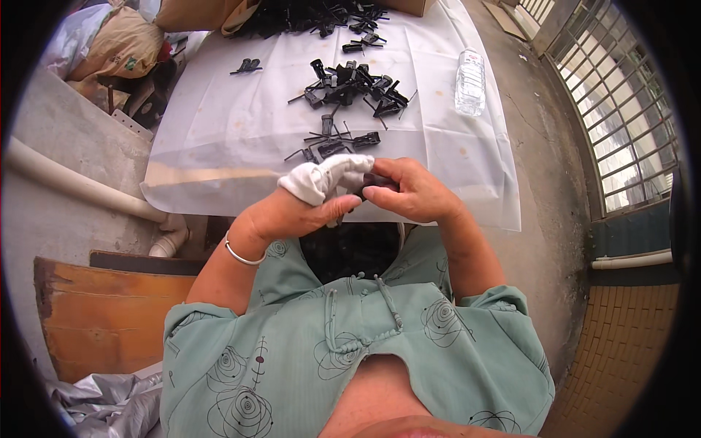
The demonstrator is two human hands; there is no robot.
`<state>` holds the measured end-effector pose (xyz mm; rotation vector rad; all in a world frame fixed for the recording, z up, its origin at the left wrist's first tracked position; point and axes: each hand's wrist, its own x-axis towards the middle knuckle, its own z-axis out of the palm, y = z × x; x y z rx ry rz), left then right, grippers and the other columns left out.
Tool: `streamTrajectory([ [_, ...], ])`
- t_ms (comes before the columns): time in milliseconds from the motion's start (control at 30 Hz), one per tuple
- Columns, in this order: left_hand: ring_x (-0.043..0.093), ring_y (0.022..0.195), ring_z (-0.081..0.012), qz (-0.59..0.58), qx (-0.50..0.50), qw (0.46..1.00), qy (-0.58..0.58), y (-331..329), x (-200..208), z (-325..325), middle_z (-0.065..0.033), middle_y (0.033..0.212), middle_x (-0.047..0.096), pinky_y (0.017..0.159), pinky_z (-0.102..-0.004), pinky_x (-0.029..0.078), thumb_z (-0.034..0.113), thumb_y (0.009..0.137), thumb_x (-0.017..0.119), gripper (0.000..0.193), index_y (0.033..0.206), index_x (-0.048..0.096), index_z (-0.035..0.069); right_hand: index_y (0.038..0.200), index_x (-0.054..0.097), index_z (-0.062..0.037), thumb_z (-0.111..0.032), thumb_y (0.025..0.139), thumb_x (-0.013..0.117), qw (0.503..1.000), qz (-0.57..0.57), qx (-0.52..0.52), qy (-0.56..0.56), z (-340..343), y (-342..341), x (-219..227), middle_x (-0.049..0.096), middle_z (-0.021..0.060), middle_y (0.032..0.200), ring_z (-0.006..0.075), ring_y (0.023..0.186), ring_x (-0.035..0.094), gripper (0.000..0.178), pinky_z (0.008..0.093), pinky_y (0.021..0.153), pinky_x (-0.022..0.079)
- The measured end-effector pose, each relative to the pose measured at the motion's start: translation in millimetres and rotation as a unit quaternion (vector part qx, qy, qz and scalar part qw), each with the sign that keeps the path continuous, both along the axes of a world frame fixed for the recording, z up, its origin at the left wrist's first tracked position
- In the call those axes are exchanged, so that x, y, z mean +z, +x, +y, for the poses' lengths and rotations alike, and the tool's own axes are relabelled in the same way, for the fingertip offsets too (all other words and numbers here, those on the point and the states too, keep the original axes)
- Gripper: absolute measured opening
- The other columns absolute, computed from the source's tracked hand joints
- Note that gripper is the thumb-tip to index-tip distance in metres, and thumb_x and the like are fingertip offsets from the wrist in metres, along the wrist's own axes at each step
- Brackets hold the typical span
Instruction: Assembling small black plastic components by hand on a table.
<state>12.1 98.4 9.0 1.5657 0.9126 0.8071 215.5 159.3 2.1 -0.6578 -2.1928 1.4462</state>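
Observation:
My left hand (328,182) wears a white fabric glove over the fingers, with the thumb bare. Its fingers curl toward my right hand (416,191), which is bare. Between the two sits a small black plastic part (380,182), pinched by my right thumb and fingers. The left fingers close on its other end, mostly hiding it. Both hands are above the near edge of the table. Just beyond them lie a few black plastic parts with thin rods (336,139). Farther off is a larger heap of similar parts (354,86).
White sheeting covers the table (241,117). A clear bottle (471,82) lies at the right; a small pair of black parts (247,66) sits at the left. Cardboard boxes (191,14) and more black parts are at the back. A dark round container (350,252) is between my knees.

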Motion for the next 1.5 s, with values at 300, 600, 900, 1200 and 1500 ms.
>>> streamTrajectory([
  [300, 0.048, 0.057, -0.0041, -0.116, 0.254, 0.960, -0.001, 19.0, -30.9, -21.9, -0.0023, 0.082, 0.058, 0.047, -0.0173, 0.040, 0.014, 0.089, 0.055, 0.029, 0.115, 0.046, 0.003, 0.090, 0.058, -0.0024, -0.008, 0.072, 0.069, 0.964, 0.109, -0.134, 0.203, -33.9, -20.8, -7.6, 0.043, 0.0008, 0.060, 0.0093, 0.051, 0.039, 0.022, 0.0240, 0.046, 0.034],
  [600, 0.054, 0.058, -0.0067, -0.156, 0.232, 0.960, -0.019, 26.4, -16.9, -31.4, -0.0038, 0.087, 0.057, 0.048, -0.0185, 0.043, 0.006, 0.086, 0.055, 0.028, 0.112, 0.047, 0.001, 0.074, 0.054, -0.0018, -0.018, 0.084, 0.063, 0.973, 0.134, -0.187, 0.010, -22.0, -31.7, -21.5, 0.046, -0.0031, 0.062, 0.0041, 0.057, 0.039, 0.022, 0.0219, 0.049, 0.035],
  [900, 0.060, 0.071, -0.0157, 0.064, 0.333, 0.927, 0.159, 28.8, -33.7, -29.6, -0.0100, 0.090, 0.062, 0.063, -0.0265, 0.049, 0.001, 0.079, 0.057, 0.026, 0.105, 0.055, -0.004, 0.076, 0.056, 0.0009, -0.016, 0.091, 0.048, 0.980, 0.052, -0.121, 0.147, -30.0, -32.5, -23.8, 0.052, 0.0089, 0.061, 0.0177, 0.055, 0.047, 0.023, 0.0297, 0.056, 0.041],
  [1200, 0.059, 0.080, -0.0343, 0.271, 0.327, 0.850, 0.312, 27.1, -55.6, -35.2, -0.0195, 0.091, 0.060, 0.072, -0.0380, 0.049, 0.005, 0.075, 0.056, 0.029, 0.103, 0.057, -0.002, 0.078, 0.057, 0.0020, -0.018, 0.092, 0.047, 0.978, 0.093, -0.140, -0.123, -36.9, -48.7, -71.2, 0.054, -0.0018, 0.065, 0.0062, 0.063, 0.044, 0.027, 0.0246, 0.058, 0.041],
  [1500, 0.059, 0.082, -0.0345, 0.304, 0.342, 0.838, 0.297, 23.5, -63.2, -38.1, -0.0195, 0.094, 0.060, 0.073, -0.0377, 0.048, 0.004, 0.075, 0.055, 0.029, 0.103, 0.058, -0.002, 0.081, 0.057, 0.0029, -0.019, 0.092, 0.046, 0.984, 0.042, -0.137, -0.108, -38.9, -56.4, -76.3, 0.053, -0.0022, 0.067, 0.0061, 0.066, 0.044, 0.027, 0.0245, 0.061, 0.041],
])
